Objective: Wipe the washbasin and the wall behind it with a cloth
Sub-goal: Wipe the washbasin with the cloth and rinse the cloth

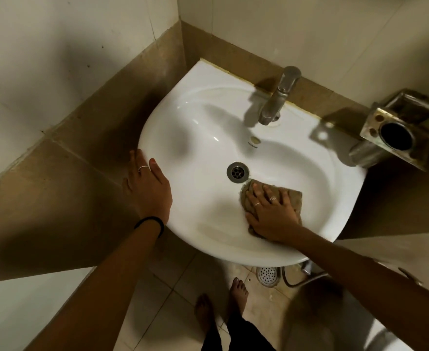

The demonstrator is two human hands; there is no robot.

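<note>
Both forearms reach in from the near edge toward the white washbasin (195, 127). Left hand (147, 188) rests on the basin's left rim, fingers relaxed, holding nothing. Right hand (271, 211) lies flat with fingers spread, pressing a brown cloth (293, 197) against the bowl's near-right slope — just beside the drain (238, 172). Behind the basin stands the tiled wall (322, 41), the tap (279, 97) at the back rim.
</note>
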